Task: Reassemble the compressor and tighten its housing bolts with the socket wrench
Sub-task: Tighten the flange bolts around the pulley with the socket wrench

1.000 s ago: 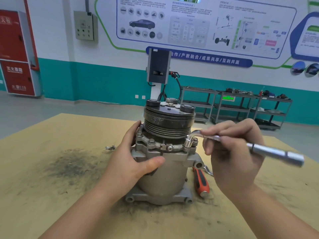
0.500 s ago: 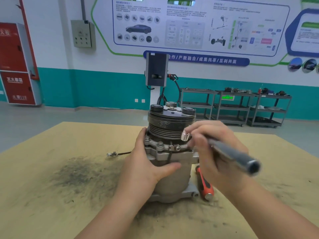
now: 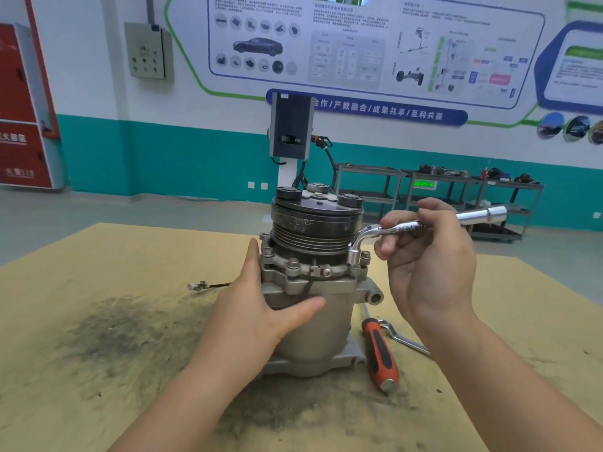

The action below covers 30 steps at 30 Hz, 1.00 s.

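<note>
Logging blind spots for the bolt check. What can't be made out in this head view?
- Bolt under the socket wrench: its socket end covers the head.
- Far-side bolts of the compressor: hidden by its pulley and body.
- Wrench handle middle: wrapped by the right hand.
- Housing's left side: covered by the left hand.
- Tool beside the red-handled screwdriver: partly behind the right forearm.
- Wall poster text: too small.

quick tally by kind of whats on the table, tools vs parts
Tools: 3 — socket wrench, orange-handled screwdriver, flat wrench
Parts: 2 — compressor, small connector with wire
Total: 5
</note>
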Each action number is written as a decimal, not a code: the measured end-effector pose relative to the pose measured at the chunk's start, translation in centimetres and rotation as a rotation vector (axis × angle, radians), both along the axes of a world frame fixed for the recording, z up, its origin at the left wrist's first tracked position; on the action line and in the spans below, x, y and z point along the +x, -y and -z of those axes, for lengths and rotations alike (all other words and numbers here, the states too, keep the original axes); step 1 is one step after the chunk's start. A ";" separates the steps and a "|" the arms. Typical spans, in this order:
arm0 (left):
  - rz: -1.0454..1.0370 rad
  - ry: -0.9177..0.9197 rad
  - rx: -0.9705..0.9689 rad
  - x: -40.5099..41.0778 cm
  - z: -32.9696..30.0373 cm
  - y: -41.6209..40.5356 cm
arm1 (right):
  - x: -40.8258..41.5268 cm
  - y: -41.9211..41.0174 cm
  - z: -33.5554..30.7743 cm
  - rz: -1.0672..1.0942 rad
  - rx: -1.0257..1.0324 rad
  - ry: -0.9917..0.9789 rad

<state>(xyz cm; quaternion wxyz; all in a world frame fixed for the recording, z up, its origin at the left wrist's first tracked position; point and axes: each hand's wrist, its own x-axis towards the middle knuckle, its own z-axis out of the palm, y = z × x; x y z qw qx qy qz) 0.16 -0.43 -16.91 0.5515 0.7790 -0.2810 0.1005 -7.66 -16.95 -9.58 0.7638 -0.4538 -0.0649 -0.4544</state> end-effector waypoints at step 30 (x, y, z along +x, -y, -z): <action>-0.149 0.091 0.009 -2.2 -0.1 0.1 | -1.3 0.2 1.7 0.212 -0.216 0.060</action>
